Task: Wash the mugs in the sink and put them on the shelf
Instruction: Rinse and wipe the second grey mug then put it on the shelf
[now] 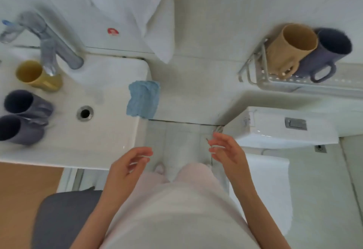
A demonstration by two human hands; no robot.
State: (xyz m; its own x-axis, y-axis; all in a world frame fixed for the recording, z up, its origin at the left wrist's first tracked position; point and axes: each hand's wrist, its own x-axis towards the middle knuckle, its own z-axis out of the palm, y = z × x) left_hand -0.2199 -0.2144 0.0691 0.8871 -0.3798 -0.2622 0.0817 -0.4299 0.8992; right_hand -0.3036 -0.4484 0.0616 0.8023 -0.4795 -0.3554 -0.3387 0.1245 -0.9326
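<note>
Holds nothing in the left hand or the right hand, fingers loose. Finds the yellow mug and two blue mugs in the sink, off to the left, closer to the left hand. Seem to stand upright.

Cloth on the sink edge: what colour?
Light blue; the cloth shows best in the head view.
</note>
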